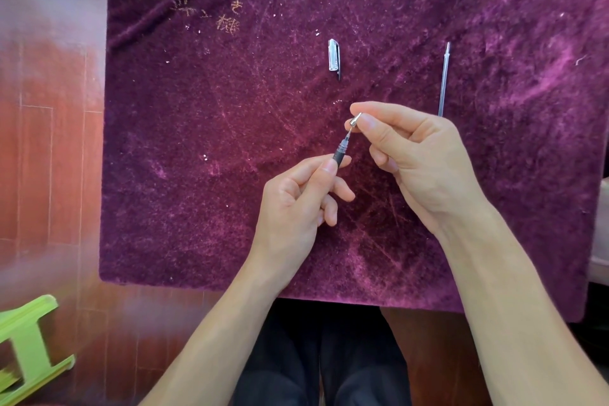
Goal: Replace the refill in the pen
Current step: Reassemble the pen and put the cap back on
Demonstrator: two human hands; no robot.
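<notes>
Stage: mid-job, I'd judge. The clear cap (333,55) is off and lying on the desk (197,175), and the metal tip cone (356,119) is unscrewed from the pen (341,151).
Left hand (296,204): grip closed round the pen's dark rubbery sleeve, barrel mostly hidden in the fist.
Right hand (412,155): fingertips pinched on the small silvery cone, just beyond the pen's threaded clear nose.
Refill in pen: a thin point pokes out toward the cone; old or new, I cannot tell.
Loose refill (443,82): slim translucent tube, lying straight on the desk, well right of the cap.
Left to do: depends which refill that is; cone and cap go back on either way.
Surface: plush purple velvet, fuzzy and scuffed.
</notes>
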